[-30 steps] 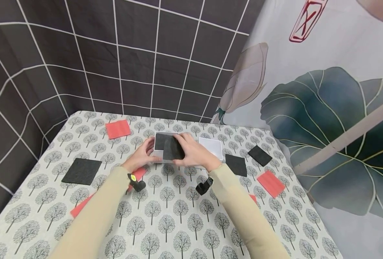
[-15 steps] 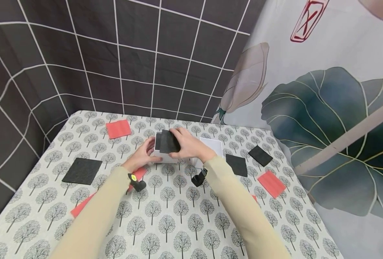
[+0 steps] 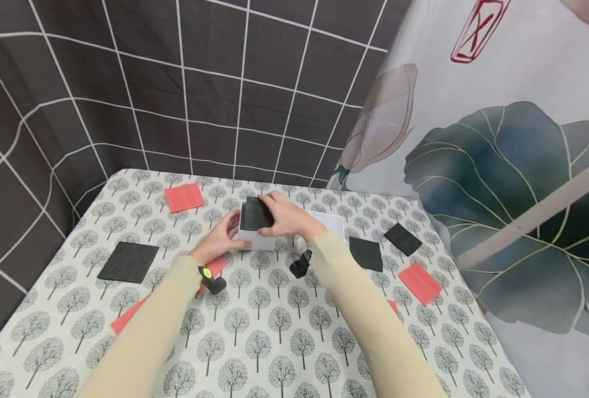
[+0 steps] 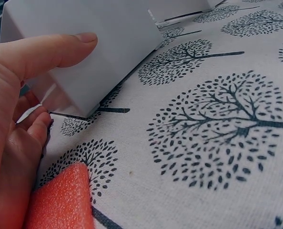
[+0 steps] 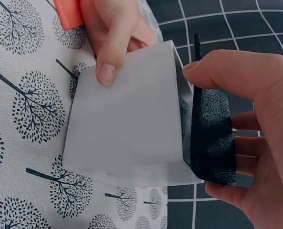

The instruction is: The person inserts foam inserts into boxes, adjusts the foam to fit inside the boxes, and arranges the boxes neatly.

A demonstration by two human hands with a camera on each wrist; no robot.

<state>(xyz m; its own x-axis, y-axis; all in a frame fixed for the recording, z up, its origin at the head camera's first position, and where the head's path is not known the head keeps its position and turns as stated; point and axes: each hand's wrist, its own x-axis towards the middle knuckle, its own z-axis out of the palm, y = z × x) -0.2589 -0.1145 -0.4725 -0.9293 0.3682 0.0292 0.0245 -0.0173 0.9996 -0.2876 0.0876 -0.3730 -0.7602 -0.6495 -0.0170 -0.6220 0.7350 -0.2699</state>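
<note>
A white open-topped box (image 3: 256, 241) stands on the table in the head view. My left hand (image 3: 218, 241) grips its left side, the thumb on the front wall and the fingers round the corner; the left wrist view shows that thumb lying on the box wall (image 4: 117, 52). Between right thumb and fingers, a black foam sheet (image 5: 214, 133) is held bent, right at the box's opening. From above, my right hand (image 3: 289, 218) reaches over the box's right side. More black material shows inside the box, partly hidden by the held sheet.
Right of the box lies a white lid-like piece (image 3: 331, 223), partly behind my right arm. Black sheets (image 3: 128, 262) and red foam sheets (image 3: 183, 197) lie scattered left and right on the tree-patterned cloth (image 3: 259, 320). A dark grid curtain hangs behind.
My right hand has carried the black foam sheet back and to the left, from the box's front edge to over its opening. My left hand stays in place on the box.
</note>
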